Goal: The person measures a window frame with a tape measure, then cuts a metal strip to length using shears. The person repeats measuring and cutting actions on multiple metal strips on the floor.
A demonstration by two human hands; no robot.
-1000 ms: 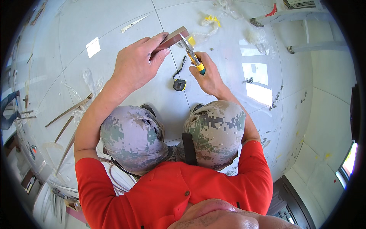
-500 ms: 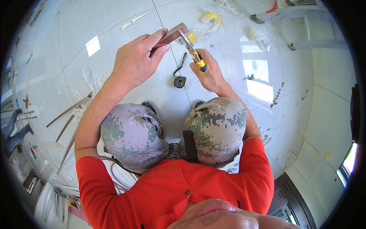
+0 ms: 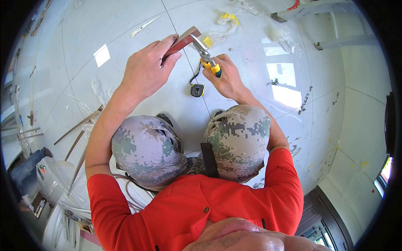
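Observation:
My left hand (image 3: 148, 67) grips a short reddish-brown strip (image 3: 185, 38) between fingers and thumb, held out in front of my knees. My right hand (image 3: 225, 77) is closed on metal snips (image 3: 202, 51) with yellow and green handles, whose jaws reach the strip near its far end. Where exactly the blades meet it is too small to tell. A black and yellow tape measure (image 3: 197, 90) with a strap lies on the tiled floor below both hands. A small yellow piece (image 3: 207, 42) shows just beyond the snips.
Long brown strips (image 3: 77, 125) and plastic wrap lie at the left. Another person's leg (image 3: 31, 163) is at the far left edge. Crumpled plastic (image 3: 284, 37) and yellow scraps (image 3: 229, 17) lie ahead. A pale frame (image 3: 318, 10) stands upper right, near a wall (image 3: 362, 117).
Both hands, the strip and the snips have shifted slightly left, the jaws now angled more across the strip. The other person's leg at the left edge has moved lower in view.

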